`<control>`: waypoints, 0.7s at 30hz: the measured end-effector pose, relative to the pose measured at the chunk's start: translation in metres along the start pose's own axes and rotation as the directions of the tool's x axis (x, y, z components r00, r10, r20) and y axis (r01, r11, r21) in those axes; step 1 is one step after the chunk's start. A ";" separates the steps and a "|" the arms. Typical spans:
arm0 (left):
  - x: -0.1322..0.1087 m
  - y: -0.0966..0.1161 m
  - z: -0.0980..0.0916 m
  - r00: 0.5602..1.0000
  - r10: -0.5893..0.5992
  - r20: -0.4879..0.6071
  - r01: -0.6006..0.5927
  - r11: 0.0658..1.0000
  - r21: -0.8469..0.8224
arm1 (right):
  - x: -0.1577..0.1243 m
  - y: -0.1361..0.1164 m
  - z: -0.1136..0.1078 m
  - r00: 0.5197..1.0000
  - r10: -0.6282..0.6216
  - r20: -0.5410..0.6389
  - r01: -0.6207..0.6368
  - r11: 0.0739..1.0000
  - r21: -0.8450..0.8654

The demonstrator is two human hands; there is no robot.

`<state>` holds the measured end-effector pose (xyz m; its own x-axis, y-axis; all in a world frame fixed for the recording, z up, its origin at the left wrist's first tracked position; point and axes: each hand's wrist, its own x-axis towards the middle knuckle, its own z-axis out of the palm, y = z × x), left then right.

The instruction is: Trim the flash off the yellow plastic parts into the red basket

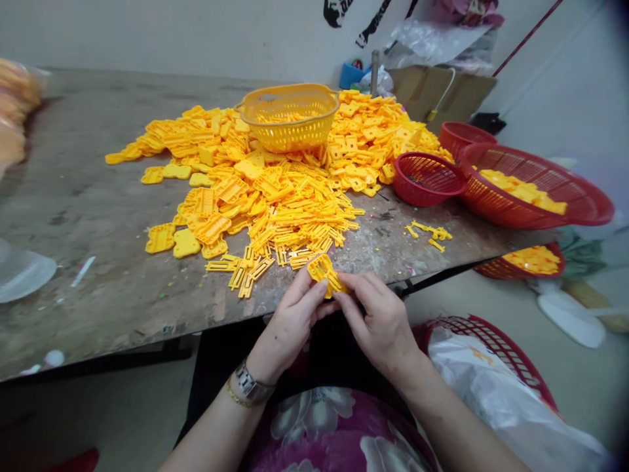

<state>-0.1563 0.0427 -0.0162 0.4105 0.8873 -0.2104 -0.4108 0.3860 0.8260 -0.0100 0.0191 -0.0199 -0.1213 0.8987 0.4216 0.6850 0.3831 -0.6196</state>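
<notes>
Over the table's front edge, my left hand (297, 308) grips a yellow plastic part (322, 270) between thumb and fingers. The part looks like a shallow tray-shaped piece with ribs inside. My right hand (376, 314) pinches at the right end of the same part; whether a second small piece is between those fingertips is hidden. Just beyond the hands lies a heap of narrow yellow slotted strips (302, 226). Left of it are wider yellow plates with rounded corners (187, 242), some ribbed side up, some smooth side up.
A yellow basket (289, 134) sits on the large pile at the back. A small red basket (427, 190) and a bigger red colander (535, 193) stand at the right. Small yellow scraps (432, 233) lie near the right edge. On the floor, a red basket (515, 360) holds a white bag.
</notes>
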 end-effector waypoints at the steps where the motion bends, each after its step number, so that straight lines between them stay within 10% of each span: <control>1: 0.000 0.000 0.000 1.000 0.001 0.003 -0.001 1.000 0.010 | 0.000 0.000 0.000 1.000 0.000 0.004 0.000 1.000 -0.015; 21: 0.001 -0.007 0.002 0.983 0.129 -0.132 -0.097 0.970 0.221 | 0.000 -0.007 0.008 1.000 -0.012 -0.001 0.012 0.999 -0.052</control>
<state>-0.1516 0.0407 -0.0208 0.2432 0.9550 -0.1697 -0.2587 0.2324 0.9376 -0.0203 0.0180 -0.0205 -0.1283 0.8938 0.4296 0.7200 0.3819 -0.5795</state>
